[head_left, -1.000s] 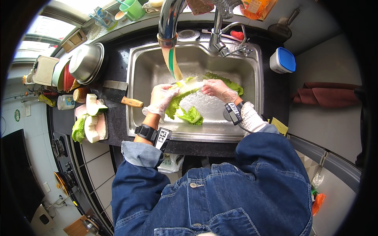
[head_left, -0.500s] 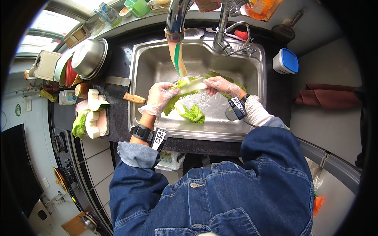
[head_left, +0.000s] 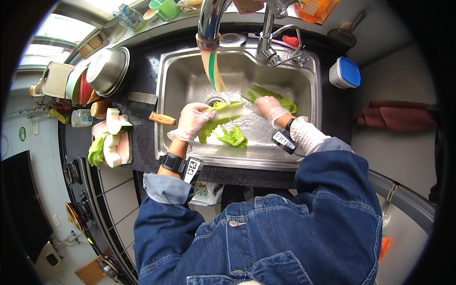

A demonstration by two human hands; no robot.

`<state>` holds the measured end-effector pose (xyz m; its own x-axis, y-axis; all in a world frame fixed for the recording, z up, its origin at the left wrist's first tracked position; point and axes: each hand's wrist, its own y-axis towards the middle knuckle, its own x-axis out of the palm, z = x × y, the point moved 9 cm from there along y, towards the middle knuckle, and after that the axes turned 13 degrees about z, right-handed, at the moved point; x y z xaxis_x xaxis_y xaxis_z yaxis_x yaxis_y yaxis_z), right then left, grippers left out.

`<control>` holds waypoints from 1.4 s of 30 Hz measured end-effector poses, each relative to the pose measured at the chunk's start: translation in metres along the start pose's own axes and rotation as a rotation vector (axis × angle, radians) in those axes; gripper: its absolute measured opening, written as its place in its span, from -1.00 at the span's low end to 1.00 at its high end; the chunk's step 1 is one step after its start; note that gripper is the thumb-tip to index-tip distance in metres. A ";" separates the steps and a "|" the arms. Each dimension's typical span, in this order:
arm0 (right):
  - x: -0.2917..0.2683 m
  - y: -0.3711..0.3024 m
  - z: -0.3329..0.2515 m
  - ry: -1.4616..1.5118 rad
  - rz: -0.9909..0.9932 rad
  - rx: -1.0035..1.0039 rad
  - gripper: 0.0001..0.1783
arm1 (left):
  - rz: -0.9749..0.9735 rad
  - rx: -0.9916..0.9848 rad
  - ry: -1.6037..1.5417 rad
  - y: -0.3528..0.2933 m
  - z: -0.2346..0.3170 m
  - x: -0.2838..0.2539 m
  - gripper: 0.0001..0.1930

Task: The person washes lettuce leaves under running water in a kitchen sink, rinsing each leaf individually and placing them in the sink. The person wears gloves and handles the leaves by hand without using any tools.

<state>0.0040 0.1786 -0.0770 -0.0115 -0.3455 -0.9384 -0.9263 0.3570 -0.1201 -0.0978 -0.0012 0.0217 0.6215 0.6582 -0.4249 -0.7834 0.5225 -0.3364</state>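
My left hand (head_left: 191, 119), in a clear plastic glove, is closed on the pale rib of a green lettuce leaf (head_left: 230, 110) held over the sink (head_left: 160, 102). The leaf's white stem end points toward my right hand (head_left: 269, 108), also gloved. The right fingers are curled and slightly blurred, a little apart from that stem end; what they pinch, if anything, is hidden. Behind the right hand another lettuce leaf (head_left: 280, 98) lies in the sink. A smaller crumpled lettuce piece (head_left: 232, 137) rests on the wet basin floor below the held leaf.
The faucet (head_left: 209, 28) with a striped sleeve hangs over the basin. Left of the sink lie a cleaver (head_left: 142, 98) with a wooden handle, cut vegetables (head_left: 113, 142) and metal bowls (head_left: 107, 71). A blue-lidded tub (head_left: 345, 73) stands on the right.
My right hand has come away from the leaf's stem end and moved slightly right. The left hand keeps the leaf. The water stream under the faucet no longer shows clearly.
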 end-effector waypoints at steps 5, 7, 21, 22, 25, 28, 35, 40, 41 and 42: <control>0.029 -0.010 0.029 0.418 -0.168 0.162 -0.79 | -0.002 -0.070 -0.177 0.000 0.002 -0.007 -0.87; 0.034 -0.013 0.018 0.766 -0.266 0.163 -0.78 | 0.019 -0.067 -0.199 0.002 0.005 -0.007 -0.87; 0.017 0.000 -0.026 1.226 -0.446 0.083 -0.72 | 0.025 -0.044 -0.203 0.003 0.012 -0.014 -0.87; 0.018 0.001 -0.026 1.215 -0.452 0.094 -0.73 | 0.029 -0.058 -0.214 0.002 0.011 -0.015 -0.87; 0.013 0.001 -0.031 1.245 -0.453 0.047 -0.77 | 0.027 -0.068 -0.234 0.001 0.013 -0.019 -0.88; 0.005 0.002 -0.030 1.160 -0.381 0.079 -0.81 | 0.033 -0.069 -0.225 -0.001 0.014 -0.021 -0.87; -0.026 0.007 -0.024 0.435 0.085 0.077 -0.77 | -0.011 -0.002 -0.100 -0.004 0.011 -0.010 -0.86; -0.016 0.018 -0.007 0.164 0.153 0.192 -0.77 | 0.074 0.035 0.041 0.000 0.000 0.004 -0.81; -0.015 0.021 -0.001 0.107 0.160 0.196 -0.77 | 0.094 0.036 0.065 0.001 -0.002 0.004 -0.81; -0.015 0.023 0.005 0.063 0.166 0.190 -0.76 | 0.106 0.035 0.079 0.002 -0.003 0.003 -0.81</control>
<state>-0.0155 0.1962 -0.0674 -0.1864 -0.3195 -0.9291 -0.8224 0.5681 -0.0304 -0.0976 0.0005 0.0166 0.5325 0.6663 -0.5219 -0.8431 0.4719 -0.2577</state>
